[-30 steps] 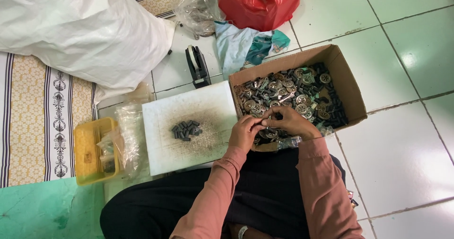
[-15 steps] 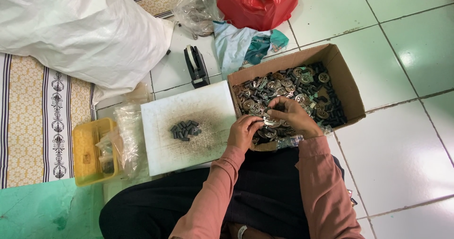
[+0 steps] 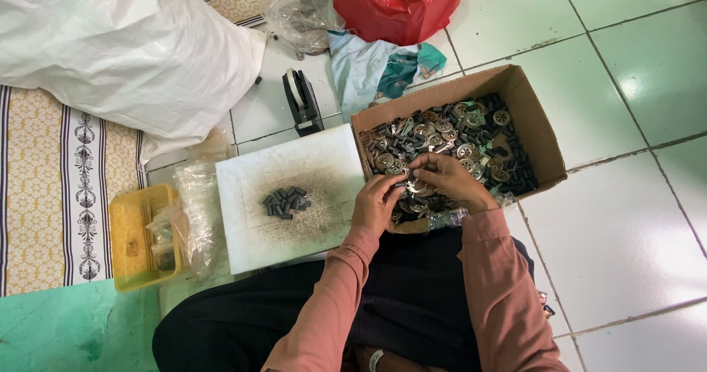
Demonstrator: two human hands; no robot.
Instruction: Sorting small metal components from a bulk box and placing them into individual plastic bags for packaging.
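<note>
A cardboard box [image 3: 541, 132] on the tiled floor is full of small round metal parts [image 3: 456, 140] and dark rubber pieces. My left hand [image 3: 377, 204] and my right hand [image 3: 449, 180] meet over the box's near edge, both pinching one small metal part [image 3: 414, 188] between the fingertips. To the left lies a white board [image 3: 294, 195], smudged dark in the middle, with a small heap of black rubber pieces [image 3: 286, 202] on it.
A black tape dispenser [image 3: 302, 103] stands behind the board. A yellow tray [image 3: 136, 232] and clear plastic bags [image 3: 195, 217] lie at the left. A large white sack [image 3: 125, 48], a red bag [image 3: 398, 4] and a crumpled cloth [image 3: 379, 66] lie at the back.
Both hands have stayed over the box's near edge, working the small metal part between the fingers; the fingers have shifted slightly.
</note>
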